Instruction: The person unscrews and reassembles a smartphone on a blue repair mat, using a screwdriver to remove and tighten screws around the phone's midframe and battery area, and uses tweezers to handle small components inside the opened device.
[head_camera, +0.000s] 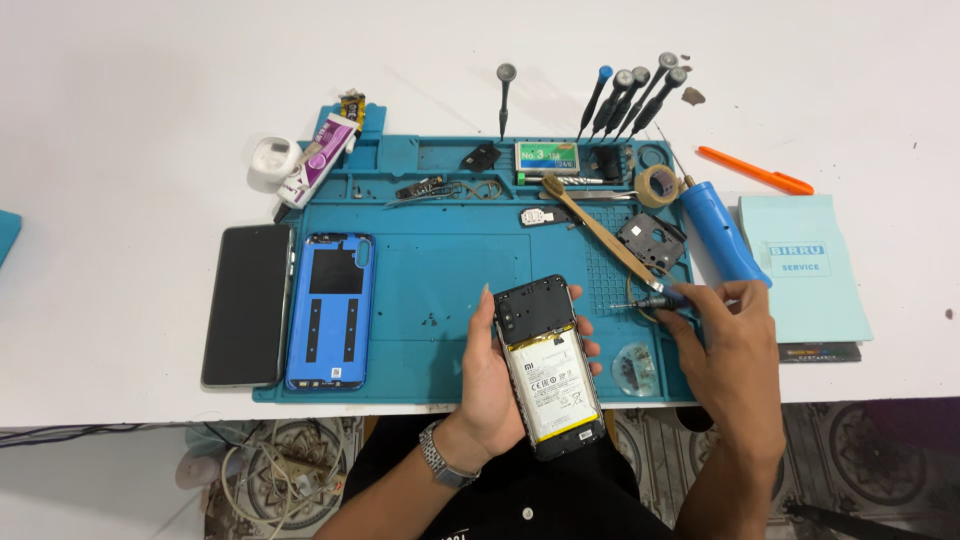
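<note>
Left hand (497, 375) wrapped around opened phone (550, 365), right hand (728, 340) pinching small screwdriver (652, 299).
Phone held back-side up over near edge of blue work mat (440, 280), battery exposed. Screwdriver tip points left toward phone's upper right corner, contact unclear. Blue back cover (331, 311) and black screen panel (246, 304) lie side by side, left. Blue electric driver (725, 232) rests just beyond right hand.

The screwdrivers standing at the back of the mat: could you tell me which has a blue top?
The blue-topped screwdriver is second from the left; the other screwdrivers have grey tops.
</note>
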